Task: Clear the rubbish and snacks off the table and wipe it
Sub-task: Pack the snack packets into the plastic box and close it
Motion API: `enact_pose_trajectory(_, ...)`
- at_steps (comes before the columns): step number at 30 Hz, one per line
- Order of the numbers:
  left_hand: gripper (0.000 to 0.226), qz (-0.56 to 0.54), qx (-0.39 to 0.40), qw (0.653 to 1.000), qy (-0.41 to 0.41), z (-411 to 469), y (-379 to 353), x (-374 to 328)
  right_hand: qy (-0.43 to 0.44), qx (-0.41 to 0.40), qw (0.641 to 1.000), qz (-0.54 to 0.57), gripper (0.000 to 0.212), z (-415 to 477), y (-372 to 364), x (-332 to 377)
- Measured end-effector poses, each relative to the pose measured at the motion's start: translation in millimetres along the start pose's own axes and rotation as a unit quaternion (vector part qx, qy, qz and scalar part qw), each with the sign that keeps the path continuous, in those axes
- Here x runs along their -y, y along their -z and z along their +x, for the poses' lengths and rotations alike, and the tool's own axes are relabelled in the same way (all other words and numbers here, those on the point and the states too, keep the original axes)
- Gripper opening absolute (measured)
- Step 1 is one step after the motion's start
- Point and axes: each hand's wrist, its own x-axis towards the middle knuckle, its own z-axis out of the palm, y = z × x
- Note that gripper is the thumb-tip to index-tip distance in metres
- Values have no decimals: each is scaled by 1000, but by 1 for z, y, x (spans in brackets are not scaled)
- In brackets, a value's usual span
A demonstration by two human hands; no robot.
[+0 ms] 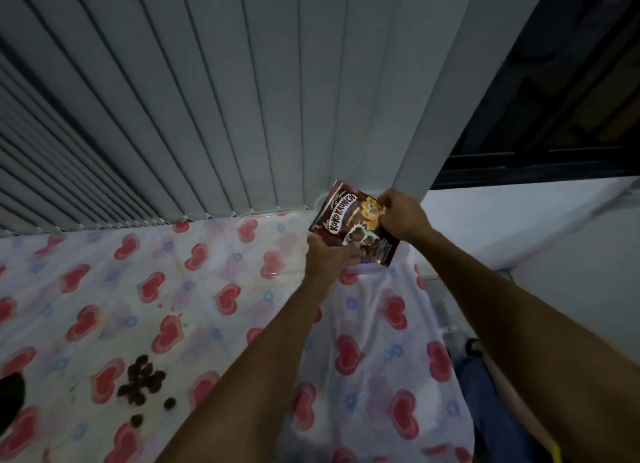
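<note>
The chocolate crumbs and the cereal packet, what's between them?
Head view: only bare heart-print tablecloth and the left forearm lie between the cereal pieces and the packet.

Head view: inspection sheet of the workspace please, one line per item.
Surface: table under a heart-print cloth, with small brown stains near its middle.
Job's things: Koko Krunch packet held up at the far right edge of the table; loose chocolate cereal pieces scattered on the near left.
Clutter: a dark object cut off at the left edge, cannot tell what it is.
Grippers: left hand grips the packet's lower edge; right hand pinches its upper right corner.
Cables: nothing seen.
Surroundings: vertical blinds behind the table, dark window to the right, white ledge below it.
</note>
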Motion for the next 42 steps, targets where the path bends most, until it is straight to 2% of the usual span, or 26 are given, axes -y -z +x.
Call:
enact_pose_trajectory(1,98,-19,-1,1000,19,3,-7,-2,14,16,1000,-18,33,18,-2,-2)
enact_pose_trajectory(2,84,-39,-7,999,31,-8,-14,-17,23,32,999,-35,35,34,-6,-5)
enact_pose_trajectory(4,44,-54,5,996,69,-38,-24,-52,40,66,995,-67,38,59,-17,-10)
enact_pose_trajectory(6,24,-51,46,990,126,-39,-31,-57,56,117,988,-89,42,73,-32,-16)
enact_pose_trajectory(8,21,-48,79,980,177,-37,-31,-62,79,157,979,-102,39,78,-48,-25)
enact_pose_trajectory(10,27,-16,86,977,195,-32,-26,-69,126,170,971,-112,25,83,-61,-36)
enact_pose_trajectory(11,30,31,72,980,182,-28,-24,-72,147,171,967,-115,20,86,-66,-40)
enact_pose_trajectory(13,33,201,13,975,96,-17,-18,-75,164,171,964,-117,18,89,-66,-41)
enact_pose_trajectory(14,34,312,-29,949,33,-11,-15,-76,169,169,964,-118,17,90,-63,-41)
enact_pose_trajectory(16,30,504,-116,852,-85,-6,-7,-73,173,171,961,-133,18,93,-57,-43)
enact_pose_trajectory(18,31,580,-123,786,-172,-4,-2,-62,175,172,959,-144,20,94,-52,-48)
enact_pose_trajectory(20,32,621,-104,740,-238,-4,1,-48,182,157,961,-139,22,93,-49,-53)
enact_pose_trajectory(22,33,643,-117,708,-268,-4,2,-37,195,140,963,-122,20,91,-50,-57)
enact_pose_trajectory(25,47,617,-101,716,-310,-4,1,-34,227,171,956,-76,24,84,-51,-64)
enact_pose_trajectory(28,59,605,-51,732,-309,-3,-3,-40,246,199,942,-111,51,77,-55,-75)
enact_pose_trajectory(31,51,607,-18,753,-254,-2,-12,-41,236,202,942,-130,60,71,-60,-77)
enact_pose_trajectory(36,46,614,-15,757,-224,-6,-18,-43,239,180,942,-150,64,61,-71,-76)
enact_pose_trajectory(42,42,610,-37,766,-201,-8,-24,-41,291,151,926,-187,69,61,-83,-90)
